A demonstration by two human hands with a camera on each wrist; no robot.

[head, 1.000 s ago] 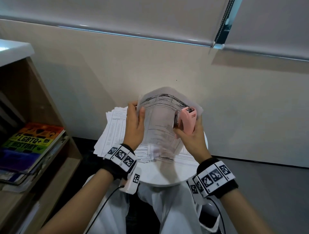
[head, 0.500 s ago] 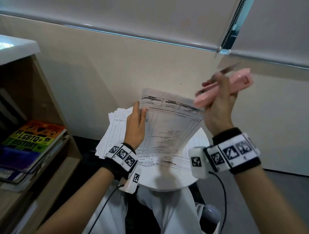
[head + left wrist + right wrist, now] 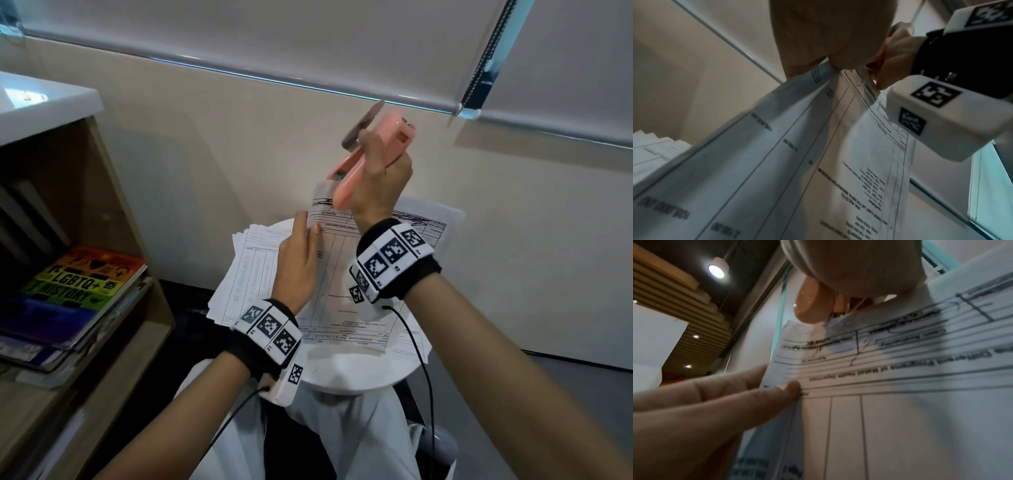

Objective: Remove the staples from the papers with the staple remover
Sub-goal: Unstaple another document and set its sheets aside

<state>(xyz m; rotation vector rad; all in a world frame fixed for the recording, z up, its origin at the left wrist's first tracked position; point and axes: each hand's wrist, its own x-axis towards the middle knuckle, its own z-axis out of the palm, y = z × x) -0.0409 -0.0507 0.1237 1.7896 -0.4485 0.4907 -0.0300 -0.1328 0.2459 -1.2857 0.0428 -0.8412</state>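
Note:
My left hand (image 3: 303, 240) pinches the left edge of a set of printed papers (image 3: 346, 274) and holds them upright above the table, thumb on the front sheet. My right hand (image 3: 380, 164) grips the pink staple remover (image 3: 390, 140) in a fist, its lower end (image 3: 342, 198) down at the papers' top left corner. In the right wrist view the pink staple remover (image 3: 813, 305) meets the top of the papers (image 3: 879, 386), near the left hand's thumb (image 3: 789, 387). No staple is visible. In the left wrist view the papers (image 3: 838, 162) fan out below my left hand (image 3: 828, 32).
A spread stack of more papers (image 3: 250, 274) lies on the small round white table (image 3: 342, 380) against the wall. A wooden shelf (image 3: 130, 240) with a colourful book (image 3: 75, 284) stands at the left. My knees sit under the table's near rim.
My right hand left the papers' top right corner, swung up to the right with the staple remover, and has come down at the top left corner. The left hand kept its hold.

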